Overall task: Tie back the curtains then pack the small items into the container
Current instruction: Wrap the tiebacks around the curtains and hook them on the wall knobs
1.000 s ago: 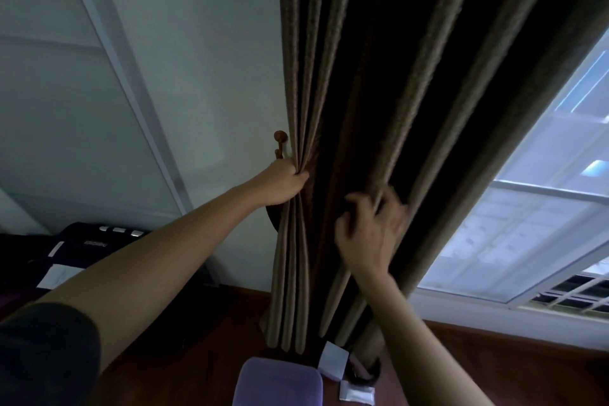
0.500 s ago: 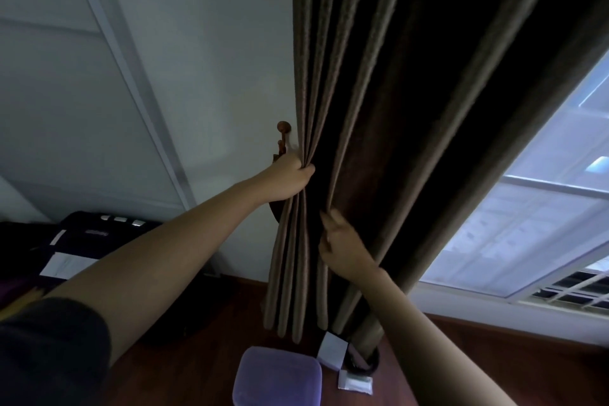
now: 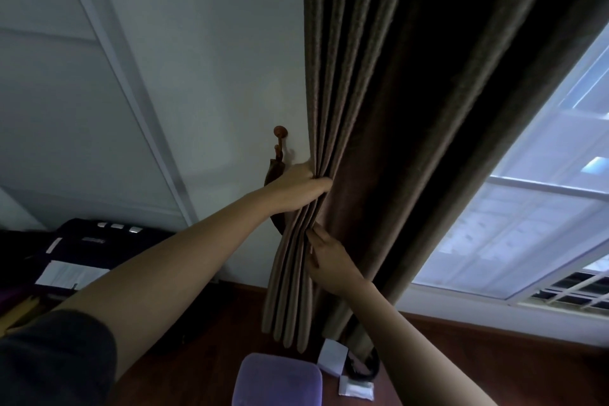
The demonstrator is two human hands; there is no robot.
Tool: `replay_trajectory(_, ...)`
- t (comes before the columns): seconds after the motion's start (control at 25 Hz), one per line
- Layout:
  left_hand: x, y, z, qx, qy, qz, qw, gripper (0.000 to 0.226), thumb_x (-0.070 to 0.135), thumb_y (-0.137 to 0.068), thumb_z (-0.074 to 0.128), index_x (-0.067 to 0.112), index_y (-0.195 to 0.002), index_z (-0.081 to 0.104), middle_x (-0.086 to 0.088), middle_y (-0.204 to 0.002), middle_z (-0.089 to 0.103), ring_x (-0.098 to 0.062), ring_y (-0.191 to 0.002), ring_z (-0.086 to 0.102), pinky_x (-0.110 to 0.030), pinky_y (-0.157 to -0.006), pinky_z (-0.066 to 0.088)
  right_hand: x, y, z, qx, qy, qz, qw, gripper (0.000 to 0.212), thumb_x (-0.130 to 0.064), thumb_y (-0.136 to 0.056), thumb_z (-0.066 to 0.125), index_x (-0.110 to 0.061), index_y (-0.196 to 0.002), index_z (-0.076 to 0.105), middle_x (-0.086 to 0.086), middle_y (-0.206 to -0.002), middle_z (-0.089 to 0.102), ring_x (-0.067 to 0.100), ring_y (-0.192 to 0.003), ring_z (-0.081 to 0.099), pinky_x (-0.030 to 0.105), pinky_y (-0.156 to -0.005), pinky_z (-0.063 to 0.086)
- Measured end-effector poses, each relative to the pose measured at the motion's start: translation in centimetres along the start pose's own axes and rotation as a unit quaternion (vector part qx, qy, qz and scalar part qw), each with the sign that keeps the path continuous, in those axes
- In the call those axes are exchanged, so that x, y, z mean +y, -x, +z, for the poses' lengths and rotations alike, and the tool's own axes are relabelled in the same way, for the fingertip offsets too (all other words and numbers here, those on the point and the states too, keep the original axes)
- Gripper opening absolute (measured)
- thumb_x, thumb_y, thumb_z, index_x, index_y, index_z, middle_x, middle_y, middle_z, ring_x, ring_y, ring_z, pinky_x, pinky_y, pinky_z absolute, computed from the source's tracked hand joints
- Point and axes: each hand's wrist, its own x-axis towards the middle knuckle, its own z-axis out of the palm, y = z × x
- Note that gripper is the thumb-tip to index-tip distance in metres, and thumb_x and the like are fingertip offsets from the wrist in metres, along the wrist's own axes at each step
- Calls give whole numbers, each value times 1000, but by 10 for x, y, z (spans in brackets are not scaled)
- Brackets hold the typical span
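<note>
Here we are at the brown curtain [image 3: 379, 109], which hangs in long pleats down the wall [image 3: 214, 59] beside the bright window [image 3: 527, 224]. The left hand [image 3: 296, 188] is up at hook height, its grip wrapped tight around a bunch of the leftmost pleats, squeezing them into a narrow waist. Just beside its knuckles sits the round wooden hook [image 3: 280, 132] on the wall, and a dark tieback [image 3: 273, 171] dangles from it, partly hidden behind the wrist. The right hand [image 3: 329, 257] comes in from below, just under the left: thumb on the front of a pleat, fingers tucked behind the cloth, so that grip reads as a pinch on the curtain's fold.

Down on the wooden floor [image 3: 197, 356], near the wall and right at the curtain's hem, sits the purple-lidded container [image 3: 280, 379], lid on. Just beside its right-hand corner stands a small white box [image 3: 333, 361], tilted, with a flat white packet [image 3: 356, 390] lying in front of it and a dark ring [image 3: 362, 371] half under the hem. What the ring is, I can't make out. Over by the left end of the wall lies a black case [image 3: 99, 241] with a white label
</note>
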Motion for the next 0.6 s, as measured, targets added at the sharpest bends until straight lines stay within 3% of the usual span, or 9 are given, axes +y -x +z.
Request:
replay_trajectory(0.12, 4, -1, 7, 11, -56, 43, 997, 31, 21, -86, 57, 24, -61, 40, 3, -61, 48, -10, -57, 51, -30, -66, 47, 0, -1, -4, -47, 34, 13, 998, 55, -12, -84, 47, -8, -139, 39, 8, -151, 30, 29, -131, 40, 36, -105, 37)
replay_trajectory(0.2, 2, -5, 11, 53, -71, 59, 994, 26, 16, -90, 51, 22, -66, 42, -1, -62, 50, -17, -56, 54, -37, -68, 50, 3, 4, -12, -61, 113, 36, 991, 46, -19, -84, 47, -21, -129, 54, -2, -148, 38, 26, -130, 41, 41, -109, 30)
replay_trajectory(0.24, 1, -7, 12, 70, -63, 52, 994, 20, 14, -92, 47, 14, -73, 46, -4, -63, 51, -23, -57, 55, -36, -66, 51, 4, 8, -17, -8, 136, 66, 988, 38, -22, -83, 49, -27, -118, 61, -4, -144, 43, 24, -130, 40, 44, -112, 22)
replay_trajectory(0.28, -2, -8, 13, 85, -56, 48, 994, 15, 13, -94, 44, 6, -82, 48, -7, -65, 53, -27, -58, 56, -33, -62, 51, 6, 12, -23, 119, 137, 97, 979, 31, -23, -80, 53, -27, -108, 65, -2, -140, 46, 25, -130, 38, 46, -112, 18)
replay_trajectory(0.36, -7, -8, 13, 104, -39, 44, 993, 18, 11, -95, 41, -5, -97, 49, -10, -67, 55, -31, -59, 57, -26, -55, 45, 3, 16, -51, 428, 61, 156, 888, 30, -21, -72, 60, -18, -103, 58, 11, -136, 46, 27, -126, 36, 46, -110, 21)
replay_trajectory(0.4, -9, -7, 12, 110, -30, 45, 992, 20, 9, -95, 40, -3, -107, 51, -8, -67, 55, -27, -59, 56, -23, -53, 44, 0, 15, -71, 534, 7, 154, 831, 38, -19, -72, 63, -12, -108, 52, 18, -136, 42, 26, -127, 32, 43, -110, 24)
replay_trajectory(0.44, -11, -6, 12, 119, -25, 48, 991, 25, 8, -95, 40, -1, -116, 51, -4, -68, 55, -20, -58, 55, -16, -51, 43, -2, 10, -90, 585, -49, 136, 798, 49, -17, -73, 66, -5, -117, 47, 23, -139, 36, 24, -129, 29, 35, -112, 26)
replay_trajectory(0.48, -12, -5, 11, 125, -21, 50, 991, 30, 7, -95, 39, 1, -122, 48, 1, -69, 54, -13, -59, 54, -9, -50, 41, -4, 3, -109, 593, -97, 119, 791, 59, -15, -76, 68, 0, -126, 41, 24, -141, 32, 21, -131, 29, 25, -112, 25)
replay_trajectory(0.6, -14, -4, 12, 126, -2, 54, 991, 29, 6, -95, 39, 9, -122, 48, 5, -72, 54, -9, -63, 53, -9, -55, 42, -9, -18, -147, 494, -144, 162, 842, 65, -19, -86, 61, -8, -141, 28, 13, -134, 52, 24, -117, 52, 25, -98, 40)
